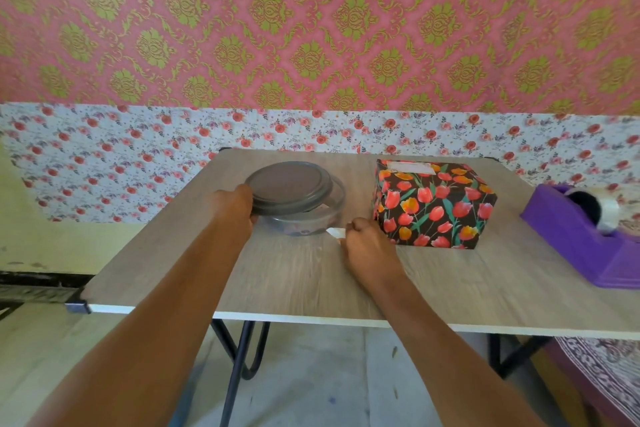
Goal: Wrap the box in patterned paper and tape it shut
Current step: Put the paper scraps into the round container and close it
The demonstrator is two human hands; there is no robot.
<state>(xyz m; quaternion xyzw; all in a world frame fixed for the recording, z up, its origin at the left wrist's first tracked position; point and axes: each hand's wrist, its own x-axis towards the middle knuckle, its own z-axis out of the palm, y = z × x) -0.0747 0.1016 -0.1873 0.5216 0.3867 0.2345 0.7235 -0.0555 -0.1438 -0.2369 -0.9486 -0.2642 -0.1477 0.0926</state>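
- L hand (239,208) is at the near-left rim of the grey lid (287,185); fingers (246,191) curled round the rim, gripping it.
- Lid sits askew on a clear round container (306,222), shifted left and back; near-right part of the container is uncovered.
- R hand (363,239) is just right of the container, low over the counter (304,284); its fingers are bunched tight, pinching a small white strip (336,233). We can't tell if the strip is tape or paper.
- Strip end points at the container wall; contact unclear.
- Box (433,204) sits on the counter just right of the R hand, covered in black paper w/ red and orange tulips. We see all visible faces covered.
- Pale rectangular patch (410,168) is on the box top near its back edge.
- Neither hand touches the box.
- Purple tape dispenser (581,243) is at the far right of the counter, well apart from the box, w/ a clear tape roll (610,215) loaded.
- Bkgd: pink and green damask wallpaper (311,28) above a band of floral paper (104,156).
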